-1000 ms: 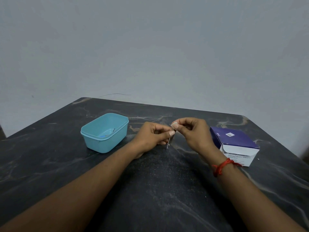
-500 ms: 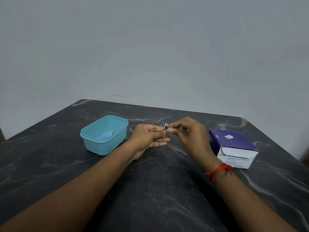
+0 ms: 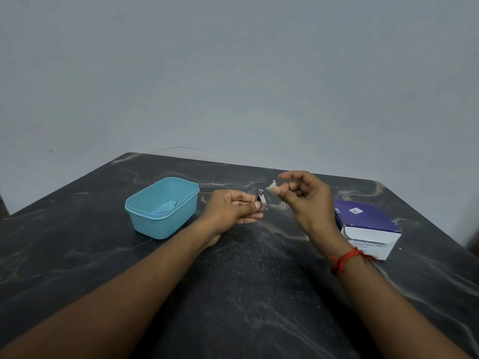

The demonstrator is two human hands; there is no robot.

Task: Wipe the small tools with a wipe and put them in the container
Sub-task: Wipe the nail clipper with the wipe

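Pinching shiny metal clipper (image 3: 261, 199); crumpled white wipe (image 3: 273, 187) apart.

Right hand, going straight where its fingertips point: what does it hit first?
Probably the clipper pinched in the left hand. The right hand, pinching a wipe, points left at it across a small gap. Depth is unclear from one view.

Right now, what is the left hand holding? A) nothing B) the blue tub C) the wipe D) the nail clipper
D: the left hand pinches the nail clipper; the wipe is in the right hand.
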